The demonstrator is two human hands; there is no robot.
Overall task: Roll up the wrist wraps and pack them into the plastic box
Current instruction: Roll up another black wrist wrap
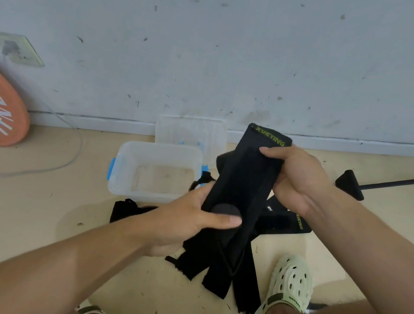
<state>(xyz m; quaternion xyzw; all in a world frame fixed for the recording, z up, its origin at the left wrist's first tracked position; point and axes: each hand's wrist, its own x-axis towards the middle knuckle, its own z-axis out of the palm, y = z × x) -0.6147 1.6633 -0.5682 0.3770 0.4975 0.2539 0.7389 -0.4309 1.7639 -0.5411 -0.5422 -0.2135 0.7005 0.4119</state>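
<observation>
Left hand [187,222] grips the lower part of a black wrist wrap [241,187], thumb laid across its front, fingers curled behind. Right hand [299,178] pinches the same wrap near its top edge, just under the yellow lettering. The wrap is held up between the hands, loose tails hanging to the floor below them.

Handling, judged: soft, light, floppy fabric; it needs tension to roll tight, so best held at one end and wound towards the other.

Count: one clear plastic box [126,167], open and empty, beyond the left hand; one lid [190,131] behind it. One wrap in hand; at least two more wraps [284,221] lie on the floor, exact number unclear.
</observation>
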